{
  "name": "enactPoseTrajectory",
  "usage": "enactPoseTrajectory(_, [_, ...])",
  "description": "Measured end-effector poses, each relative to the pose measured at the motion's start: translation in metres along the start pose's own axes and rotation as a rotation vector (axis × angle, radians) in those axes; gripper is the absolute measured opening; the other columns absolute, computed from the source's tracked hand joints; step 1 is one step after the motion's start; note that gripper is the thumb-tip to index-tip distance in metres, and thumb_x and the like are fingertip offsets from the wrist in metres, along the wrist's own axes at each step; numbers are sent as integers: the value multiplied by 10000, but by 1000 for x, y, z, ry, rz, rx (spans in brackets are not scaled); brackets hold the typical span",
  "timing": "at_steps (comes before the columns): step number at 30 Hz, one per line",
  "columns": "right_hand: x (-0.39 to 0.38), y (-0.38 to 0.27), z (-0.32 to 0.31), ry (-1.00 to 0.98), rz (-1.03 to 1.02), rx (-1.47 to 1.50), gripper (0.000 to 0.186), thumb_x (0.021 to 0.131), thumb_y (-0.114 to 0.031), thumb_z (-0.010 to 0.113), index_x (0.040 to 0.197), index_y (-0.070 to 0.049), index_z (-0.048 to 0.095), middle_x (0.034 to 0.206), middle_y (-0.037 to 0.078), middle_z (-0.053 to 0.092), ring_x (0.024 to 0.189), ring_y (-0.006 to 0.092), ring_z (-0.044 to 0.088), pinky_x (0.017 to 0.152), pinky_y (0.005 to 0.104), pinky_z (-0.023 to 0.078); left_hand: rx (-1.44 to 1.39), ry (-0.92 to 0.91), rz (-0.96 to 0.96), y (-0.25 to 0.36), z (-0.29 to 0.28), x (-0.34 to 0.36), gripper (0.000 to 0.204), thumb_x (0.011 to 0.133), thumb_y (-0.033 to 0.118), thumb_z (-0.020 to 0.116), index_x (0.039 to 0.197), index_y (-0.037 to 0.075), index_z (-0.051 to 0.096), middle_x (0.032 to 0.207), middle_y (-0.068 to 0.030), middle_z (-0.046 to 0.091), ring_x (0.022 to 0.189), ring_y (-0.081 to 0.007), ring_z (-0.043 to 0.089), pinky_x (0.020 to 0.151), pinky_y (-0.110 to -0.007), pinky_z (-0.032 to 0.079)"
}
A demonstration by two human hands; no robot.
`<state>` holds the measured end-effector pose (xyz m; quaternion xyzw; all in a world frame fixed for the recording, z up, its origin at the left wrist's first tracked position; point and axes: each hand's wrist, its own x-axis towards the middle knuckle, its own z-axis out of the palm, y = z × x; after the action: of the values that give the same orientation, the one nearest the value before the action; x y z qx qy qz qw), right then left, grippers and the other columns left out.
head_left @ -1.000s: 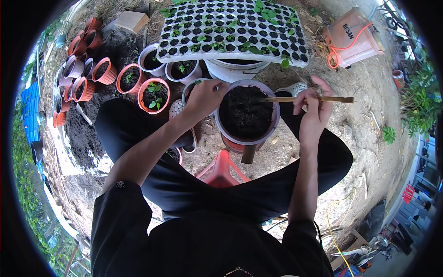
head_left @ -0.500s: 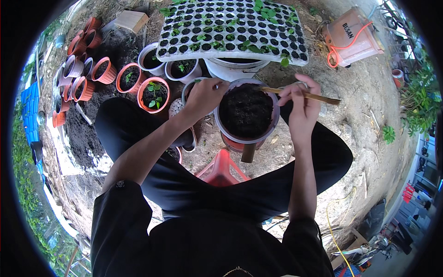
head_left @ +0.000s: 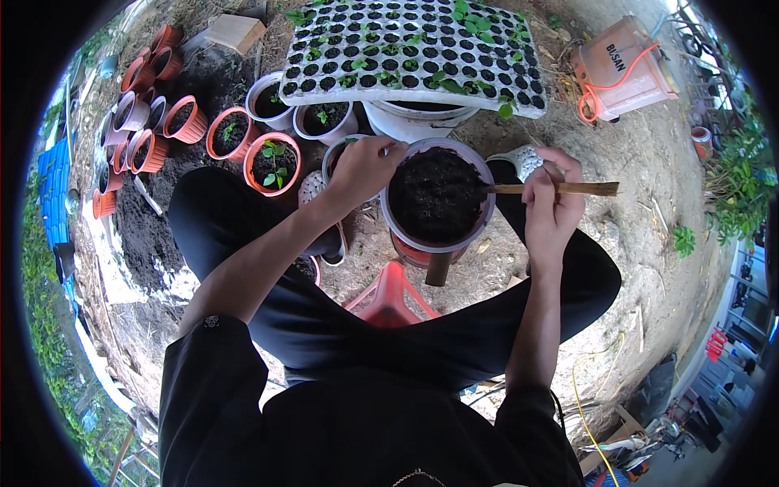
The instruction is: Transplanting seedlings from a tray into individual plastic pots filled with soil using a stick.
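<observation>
A lilac pot (head_left: 487, 207) full of dark soil (head_left: 434, 199) sits between my legs on a reddish base. My right hand (head_left: 552, 195) is closed around a flat wooden stick (head_left: 600, 188) at the pot's right side; the stick's left end meets the soil by the rim. My left hand (head_left: 369, 166) is at the upper left rim, fingers curled together; what they hold, if anything, is unclear. Behind that hand is another pot (head_left: 331, 158), partly hidden. A dark slat (head_left: 438, 268) juts from the lilac pot's near side.
A white seedling tray (head_left: 414, 97) rests on a white bucket (head_left: 406, 123) beyond. Orange pots (head_left: 272, 187) and paler ones cluster left over spilled soil. A tank with a hose (head_left: 617, 81) is at upper right; a red plastic stool (head_left: 389, 300) is below the pot.
My right hand and stick shifted left and up about half a second ago, then back right and lower, the stick's tip drawing toward the pot's right rim. My left hand has barely moved.
</observation>
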<state>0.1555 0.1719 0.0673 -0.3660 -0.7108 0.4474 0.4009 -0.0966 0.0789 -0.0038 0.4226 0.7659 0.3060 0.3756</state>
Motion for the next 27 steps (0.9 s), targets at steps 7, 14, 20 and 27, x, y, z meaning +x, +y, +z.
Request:
enactPoseTrajectory(7, [1, -4, 0, -78, 61, -2, 246, 962, 50, 476, 1157, -3, 615, 722, 8, 548, 602, 41, 471, 555, 212, 371, 6, 42, 48, -5, 3, 0, 392, 993, 361, 633, 982, -23, 711, 725, -190, 655, 657, -241, 650, 663, -378, 500])
enactPoseTrajectory(14, [-1, -10, -3, -280, 214, 152, 273, 946, 58, 441, 1122, -9, 639, 697, -17, 497, 585, 34, 423, 530, 207, 333, -12, 13, 5, 3, -1, -2, 319, 972, 311, 593, 1026, 29, 732, 836, -246, 692, 820, -433, 685, 757, -455, 523])
enactPoseTrajectory(20, [2, -10, 5, -66, 148, 120, 229, 994, 17, 449, 1139, -19, 622, 690, -10, 505, 597, 38, 443, 536, 208, 338, -12, 5, -12, 4, -1, -2, 325, 969, 313, 598, 1031, 22, 729, 847, -239, 699, 825, -421, 691, 757, -446, 522])
enactPoseTrajectory(27, [2, -4, -4, -89, 127, 34, 220, 1020, -4, 447, 1172, -23, 605, 697, 1, 532, 590, 36, 459, 541, 209, 365, -14, -11, -22, 4, -1, -1, 335, 968, 322, 598, 1034, 20, 726, 840, -233, 699, 819, -417, 691, 756, -447, 519])
